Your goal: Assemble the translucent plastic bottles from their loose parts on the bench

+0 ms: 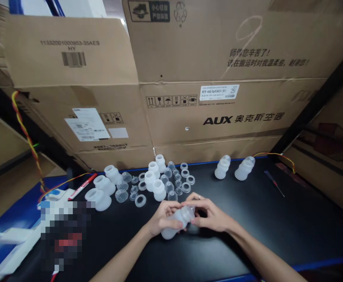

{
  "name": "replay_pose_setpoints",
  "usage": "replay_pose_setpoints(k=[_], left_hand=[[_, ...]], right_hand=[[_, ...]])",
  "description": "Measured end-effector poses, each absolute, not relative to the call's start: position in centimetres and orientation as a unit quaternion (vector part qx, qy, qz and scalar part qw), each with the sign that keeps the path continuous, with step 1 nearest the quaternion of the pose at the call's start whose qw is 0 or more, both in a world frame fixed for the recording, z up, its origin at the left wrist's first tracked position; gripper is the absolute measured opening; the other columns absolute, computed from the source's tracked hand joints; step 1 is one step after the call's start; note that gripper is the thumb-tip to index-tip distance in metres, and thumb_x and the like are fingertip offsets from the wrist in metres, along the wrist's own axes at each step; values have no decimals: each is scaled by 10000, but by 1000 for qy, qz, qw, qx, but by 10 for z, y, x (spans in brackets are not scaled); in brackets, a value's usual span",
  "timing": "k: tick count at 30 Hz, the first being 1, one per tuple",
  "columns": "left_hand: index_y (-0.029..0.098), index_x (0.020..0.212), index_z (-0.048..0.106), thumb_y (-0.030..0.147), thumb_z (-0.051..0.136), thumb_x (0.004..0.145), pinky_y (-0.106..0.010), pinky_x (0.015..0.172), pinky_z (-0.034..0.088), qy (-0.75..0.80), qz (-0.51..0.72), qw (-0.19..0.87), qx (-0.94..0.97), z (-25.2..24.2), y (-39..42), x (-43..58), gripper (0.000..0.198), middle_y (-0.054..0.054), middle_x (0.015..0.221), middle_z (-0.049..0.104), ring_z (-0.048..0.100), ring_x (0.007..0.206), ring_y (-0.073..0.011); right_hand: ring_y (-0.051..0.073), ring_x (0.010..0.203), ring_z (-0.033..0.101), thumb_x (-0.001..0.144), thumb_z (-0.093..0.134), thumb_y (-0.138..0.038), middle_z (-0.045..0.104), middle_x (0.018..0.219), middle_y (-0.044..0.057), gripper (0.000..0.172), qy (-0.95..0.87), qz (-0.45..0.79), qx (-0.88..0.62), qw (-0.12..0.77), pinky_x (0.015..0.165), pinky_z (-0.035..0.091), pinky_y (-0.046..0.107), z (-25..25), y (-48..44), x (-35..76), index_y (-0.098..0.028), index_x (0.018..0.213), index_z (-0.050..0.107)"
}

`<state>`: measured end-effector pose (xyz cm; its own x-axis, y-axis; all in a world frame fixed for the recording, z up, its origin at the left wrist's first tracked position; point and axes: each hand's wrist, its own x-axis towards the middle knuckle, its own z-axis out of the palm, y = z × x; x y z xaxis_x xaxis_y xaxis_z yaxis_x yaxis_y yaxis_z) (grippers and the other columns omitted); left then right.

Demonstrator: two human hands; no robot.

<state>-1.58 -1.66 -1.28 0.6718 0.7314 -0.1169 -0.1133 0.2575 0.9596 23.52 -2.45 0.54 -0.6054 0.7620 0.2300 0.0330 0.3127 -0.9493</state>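
head view, single frame, contents as follows:

- left hand (163,217): fingers curled shut around the body of a translucent white plastic bottle (175,224), thumb on top, palm towards the table.
- right hand (211,216): fingertips pinched closed on the neck end of the same bottle; a thin ring on one finger; forearm enters from the lower right.
- translucent white plastic bottle: lying tilted between both hands, base low and left, neck up and right, just above the black table top (277,229) at its near middle.
- loose white bottle bodies (158,190): a scattered cluster standing upright on the table beyond the hands, spreading out to the left.
- flat translucent plastic rings (140,200): lying among the bodies, some in a short column further back.
- small clear domed caps (121,196): mixed in with the rings and bodies.
- two capped white bottles (222,168): lying on their sides at the back of the table, right of the cluster and well apart from it.
- red pen (83,187): at the table's left edge.
- slim dark screwdriver (274,183): far right, alone.
- twisted red and yellow wire (27,135): hanging down the left side.
- brown cardboard cartons (189,117): stacked as a wall behind the table, printed and labelled.
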Motion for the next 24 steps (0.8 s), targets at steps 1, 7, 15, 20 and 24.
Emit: replay_pose_setpoints(k=[1,7,15,20,24], left_hand=[[65,1140,786,480,985,641,-286,619,590,280,275,753,528,-14,-17,-17,679,-162,941,797,769,735,-266],[57,1081,813,561,903,757,-261,596,576,317,308,734,516,-17,-23,-14,607,-124,790,754,724,638,-209],[54,967,803,563,925,729,-273,582,587,297,285,750,518,-11,-18,-13,575,-151,829,761,731,619,-218],[42,1037,809,547,909,725,-305,556,609,244,265,790,496,-9,-13,-17,601,-223,970,792,743,614,-237],[40,1009,809,505,896,762,-273,558,599,252,273,765,526,-12,-14,-18,533,-192,886,784,745,621,-229]], right_hand=[[171,923,583,943,810,-506,611,1166,78,502,-733,510,-279,354,742,486,282,4,-26,233,-260,1377,756],[129,695,504,909,844,-538,610,886,22,414,-718,429,-370,404,620,405,264,-9,-28,220,-206,1154,817],[220,941,634,1052,688,-417,679,1166,112,397,-788,412,-291,354,817,543,350,22,-31,236,-227,1400,705],[239,1077,636,1074,652,-436,648,1303,133,389,-803,429,-248,330,903,543,379,31,-29,234,-239,1406,698],[194,886,620,962,784,-555,680,1133,98,510,-801,392,-288,350,780,521,329,25,-27,232,-202,1325,737]])
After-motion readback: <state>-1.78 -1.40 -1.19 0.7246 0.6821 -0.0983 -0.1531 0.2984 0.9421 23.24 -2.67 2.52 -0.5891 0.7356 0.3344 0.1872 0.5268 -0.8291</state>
